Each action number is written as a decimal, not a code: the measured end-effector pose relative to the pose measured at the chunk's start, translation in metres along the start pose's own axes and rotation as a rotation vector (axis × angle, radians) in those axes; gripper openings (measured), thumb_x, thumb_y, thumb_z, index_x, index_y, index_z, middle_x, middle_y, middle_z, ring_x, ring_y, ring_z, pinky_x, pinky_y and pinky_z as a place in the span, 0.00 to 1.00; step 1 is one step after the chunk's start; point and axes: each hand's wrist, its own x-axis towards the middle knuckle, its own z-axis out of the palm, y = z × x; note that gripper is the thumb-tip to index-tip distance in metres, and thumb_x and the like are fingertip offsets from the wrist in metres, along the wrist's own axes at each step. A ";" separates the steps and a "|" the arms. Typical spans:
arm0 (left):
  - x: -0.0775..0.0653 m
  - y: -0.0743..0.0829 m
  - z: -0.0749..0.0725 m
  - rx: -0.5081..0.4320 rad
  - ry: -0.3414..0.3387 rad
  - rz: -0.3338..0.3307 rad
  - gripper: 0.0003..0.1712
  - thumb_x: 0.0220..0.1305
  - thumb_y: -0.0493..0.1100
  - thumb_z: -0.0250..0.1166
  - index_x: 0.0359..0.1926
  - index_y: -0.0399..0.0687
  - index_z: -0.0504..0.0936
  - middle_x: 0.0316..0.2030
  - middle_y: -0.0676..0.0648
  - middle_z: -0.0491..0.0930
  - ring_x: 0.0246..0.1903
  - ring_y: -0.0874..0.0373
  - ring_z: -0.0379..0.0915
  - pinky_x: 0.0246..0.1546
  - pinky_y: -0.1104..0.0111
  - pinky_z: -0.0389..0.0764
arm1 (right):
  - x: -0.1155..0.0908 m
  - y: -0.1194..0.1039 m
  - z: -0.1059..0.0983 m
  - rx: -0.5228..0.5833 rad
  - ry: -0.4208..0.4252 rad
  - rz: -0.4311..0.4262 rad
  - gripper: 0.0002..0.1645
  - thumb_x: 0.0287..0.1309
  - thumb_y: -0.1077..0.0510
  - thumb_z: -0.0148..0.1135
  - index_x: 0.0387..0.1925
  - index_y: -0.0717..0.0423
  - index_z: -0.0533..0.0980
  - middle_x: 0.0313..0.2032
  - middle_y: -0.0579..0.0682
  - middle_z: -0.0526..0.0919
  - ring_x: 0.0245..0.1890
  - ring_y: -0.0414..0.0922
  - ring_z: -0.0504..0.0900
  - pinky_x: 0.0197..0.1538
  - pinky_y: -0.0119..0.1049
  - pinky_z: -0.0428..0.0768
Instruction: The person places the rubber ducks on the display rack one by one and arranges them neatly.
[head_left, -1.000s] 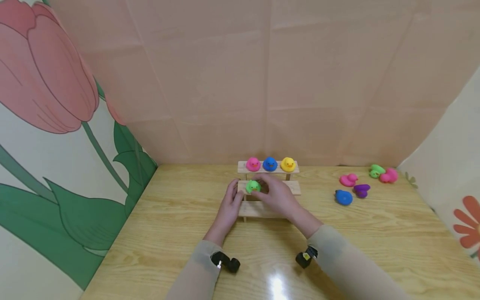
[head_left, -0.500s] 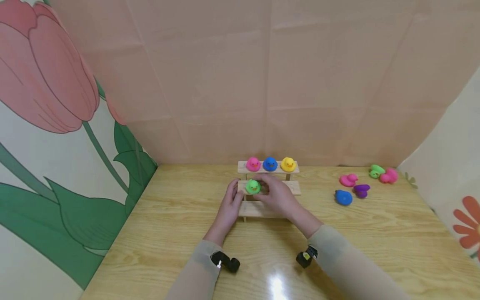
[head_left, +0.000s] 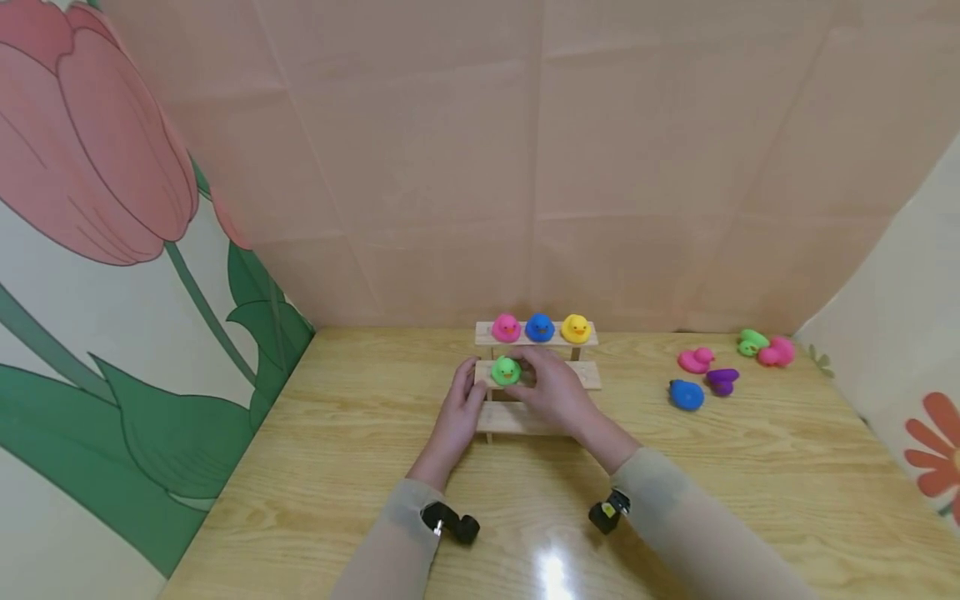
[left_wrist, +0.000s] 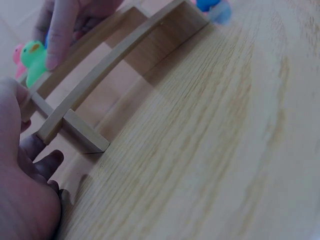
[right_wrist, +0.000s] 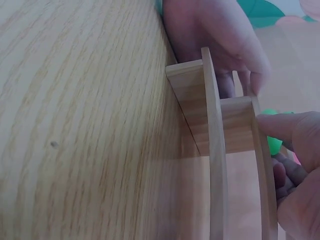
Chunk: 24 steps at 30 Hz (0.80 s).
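Green duck (head_left: 506,372) sat on middle shelf (head_left: 589,376) of wooden rack (head_left: 523,420), pinched by right hand (head_left: 558,387). Left hand (head_left: 457,410) gripped rack's end, just left of duck. Beyond hands, pink duck (head_left: 506,328), blue duck (head_left: 540,328), yellow duck (head_left: 576,329) stood on top shelf (head_left: 483,334). Loose ducks (head_left: 687,395) lay on bench (head_left: 750,467), right of right hand.

A pale yellowish wood-grain tabletop (head_left: 300,467) reaches a flat, creased, pinkish-beige sheet (head_left: 420,167) at the far side, between a white left wall (head_left: 112,312) showing a large pink tulip (head_left: 112,158) with broad green leaves (head_left: 172,425) and a whitish right wall (head_left: 892,308) with an orange-red flower (head_left: 943,417), while a bright white reflection (head_left: 552,575) gleams near.
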 end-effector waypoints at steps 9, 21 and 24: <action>-0.001 0.000 -0.001 0.016 -0.009 -0.021 0.34 0.88 0.61 0.52 0.87 0.70 0.59 0.85 0.43 0.58 0.83 0.47 0.55 0.82 0.49 0.61 | 0.000 -0.002 0.003 -0.015 0.012 0.028 0.33 0.65 0.57 0.83 0.68 0.53 0.81 0.65 0.52 0.84 0.68 0.55 0.80 0.71 0.55 0.80; -0.001 0.000 0.000 0.007 -0.012 -0.010 0.32 0.90 0.55 0.51 0.87 0.67 0.58 0.84 0.44 0.61 0.83 0.49 0.57 0.82 0.50 0.62 | -0.013 -0.001 -0.009 0.057 0.023 0.046 0.34 0.66 0.56 0.82 0.70 0.50 0.80 0.59 0.51 0.85 0.54 0.51 0.85 0.60 0.51 0.88; -0.001 0.001 0.000 0.019 -0.004 -0.013 0.32 0.89 0.56 0.51 0.87 0.68 0.58 0.84 0.45 0.62 0.83 0.48 0.57 0.82 0.49 0.62 | -0.021 0.003 -0.018 0.050 0.050 0.025 0.32 0.66 0.58 0.81 0.69 0.52 0.80 0.59 0.53 0.86 0.54 0.51 0.86 0.60 0.52 0.88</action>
